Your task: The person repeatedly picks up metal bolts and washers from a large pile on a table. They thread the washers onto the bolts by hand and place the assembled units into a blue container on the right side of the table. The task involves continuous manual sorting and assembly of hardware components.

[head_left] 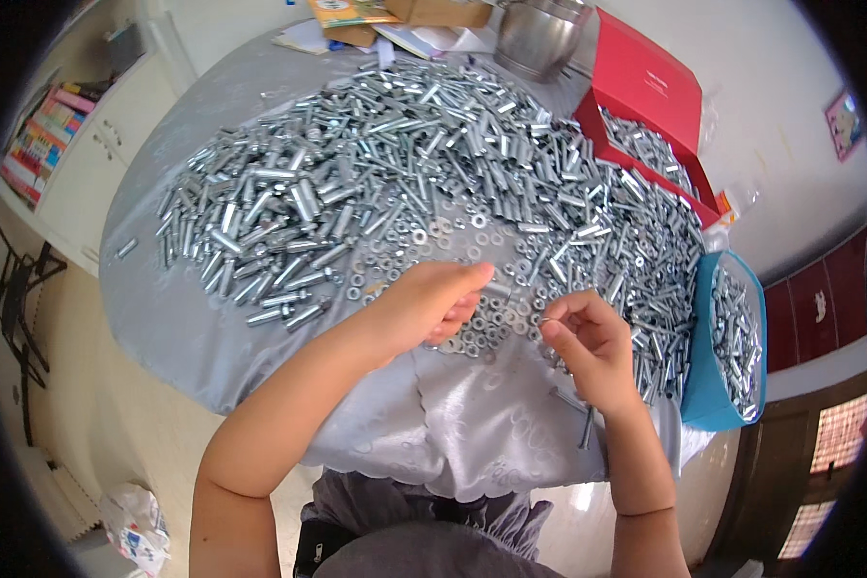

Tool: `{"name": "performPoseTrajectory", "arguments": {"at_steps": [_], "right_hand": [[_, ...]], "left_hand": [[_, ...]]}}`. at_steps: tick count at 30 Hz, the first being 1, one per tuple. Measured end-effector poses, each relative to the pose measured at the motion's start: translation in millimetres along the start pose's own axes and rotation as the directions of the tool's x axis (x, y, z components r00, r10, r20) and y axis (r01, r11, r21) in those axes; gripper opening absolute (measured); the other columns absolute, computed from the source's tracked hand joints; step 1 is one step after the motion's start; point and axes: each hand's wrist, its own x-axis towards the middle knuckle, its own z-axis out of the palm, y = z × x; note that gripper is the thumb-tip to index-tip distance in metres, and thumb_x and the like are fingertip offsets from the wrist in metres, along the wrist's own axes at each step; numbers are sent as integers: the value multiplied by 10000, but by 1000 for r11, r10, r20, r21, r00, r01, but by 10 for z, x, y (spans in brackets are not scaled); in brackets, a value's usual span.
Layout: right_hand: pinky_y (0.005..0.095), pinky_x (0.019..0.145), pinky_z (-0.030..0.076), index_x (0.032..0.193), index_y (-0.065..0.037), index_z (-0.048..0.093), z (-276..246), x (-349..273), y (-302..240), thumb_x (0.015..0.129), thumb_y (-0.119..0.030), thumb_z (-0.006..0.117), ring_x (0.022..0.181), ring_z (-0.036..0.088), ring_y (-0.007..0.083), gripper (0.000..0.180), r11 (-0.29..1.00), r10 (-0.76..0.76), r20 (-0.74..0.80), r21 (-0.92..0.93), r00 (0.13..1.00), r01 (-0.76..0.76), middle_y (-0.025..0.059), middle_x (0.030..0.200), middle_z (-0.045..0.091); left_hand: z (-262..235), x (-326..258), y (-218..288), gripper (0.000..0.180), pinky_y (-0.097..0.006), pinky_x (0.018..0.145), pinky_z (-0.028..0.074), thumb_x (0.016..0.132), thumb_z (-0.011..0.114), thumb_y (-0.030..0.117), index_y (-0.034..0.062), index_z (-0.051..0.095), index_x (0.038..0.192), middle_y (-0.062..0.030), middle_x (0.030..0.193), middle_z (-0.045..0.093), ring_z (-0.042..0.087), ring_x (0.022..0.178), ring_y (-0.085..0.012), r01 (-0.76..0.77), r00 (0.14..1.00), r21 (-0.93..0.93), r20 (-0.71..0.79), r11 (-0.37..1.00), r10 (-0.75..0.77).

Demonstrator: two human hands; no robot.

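Note:
My left hand (443,301) is closed around a silver sleeve anchor bolt (497,289), whose end sticks out past the thumb toward the right. My right hand (592,347) pinches a small, thin metal washer (546,321) between thumb and fingertips, a short way from the bolt's end. Below both hands lie loose washers and nuts (477,332) on the grey tablecloth. Beside my right wrist, near the front edge, are a few long bolts (586,429). The part of the bolt inside my left fist is hidden.
A large heap of bolts and sleeves (395,144) spreads over the table's far side. On the right stand a red box (645,82) and a blue bin (705,385) holding more hardware. A steel pot (539,39) and papers (424,40) sit at the back.

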Motion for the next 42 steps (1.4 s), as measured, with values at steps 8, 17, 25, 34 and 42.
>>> {"name": "performPoseTrajectory", "arguments": {"at_steps": [8, 17, 25, 34, 42], "right_hand": [[189, 644, 392, 895, -21, 543, -46, -41, 93, 833, -66, 601, 696, 478, 45, 96, 995, 48, 69, 86, 997, -53, -16, 795, 546], [183, 636, 392, 901, -20, 550, -63, -75, 81, 842, -86, 594, 681, 464, 31, 99, 979, 67, 73, 187, 995, -80, -30, 772, 531], [184, 611, 392, 899, -21, 566, -66, -66, 100, 833, -99, 611, 662, 464, 28, 111, 992, 65, 115, 98, 991, -77, -30, 764, 541], [204, 633, 434, 885, -5, 598, -24, -59, 106, 790, -64, 653, 697, 539, 58, 124, 999, 11, -17, 44, 1000, -10, 13, 806, 603], [231, 648, 453, 885, -15, 609, 19, -49, 155, 750, -62, 686, 719, 558, 95, 163, 997, -65, -29, -34, 997, 64, 35, 820, 603]], "left_hand": [[118, 22, -96, 372, -183, 443, 207, 901, 474, 387, 137, 383, 641, 71, 593, 315, 261, 503, -23, 79, 995, 20, 62, 997, -80], [154, 14, -76, 336, -203, 445, 253, 914, 451, 311, 120, 356, 653, 46, 579, 314, 295, 495, -52, 59, 998, 9, 3, 998, -59], [169, -7, -75, 342, -196, 443, 252, 913, 448, 329, 119, 366, 656, 46, 584, 328, 290, 494, -46, 93, 995, 41, 44, 995, -95], [150, 15, -110, 365, -181, 441, 235, 909, 452, 375, 127, 367, 656, 61, 592, 325, 279, 503, -29, 66, 997, -16, 44, 998, -65], [202, 18, -131, 348, -179, 454, 247, 917, 458, 343, 119, 374, 665, 59, 614, 328, 278, 526, -28, 50, 997, -28, 58, 998, -48]]}}
